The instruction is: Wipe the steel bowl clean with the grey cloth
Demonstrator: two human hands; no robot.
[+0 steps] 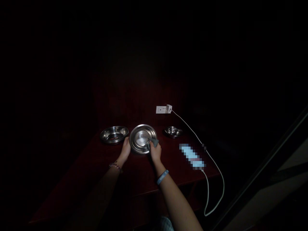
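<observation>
Tilted up above the dark red table is a round, shiny steel plate [138, 134], its underside or face toward me. My left hand [125, 150] grips the plate by its left rim. A grey cloth [154, 141] is bunched in my right hand [156, 152] and pressed against the lower right of the plate. Left of the plate sits a wide steel bowl or a stack of such dishes [114, 133]. On the other side, a smaller steel bowl [173, 131] rests on the table.
A lit, pixelated phone [192, 156] lies on the right of the table [139, 179]. Its white cable [223, 186] loops over the table's right edge and runs up to a charger [168, 108] in a wall socket [160, 109]. The surroundings are very dark.
</observation>
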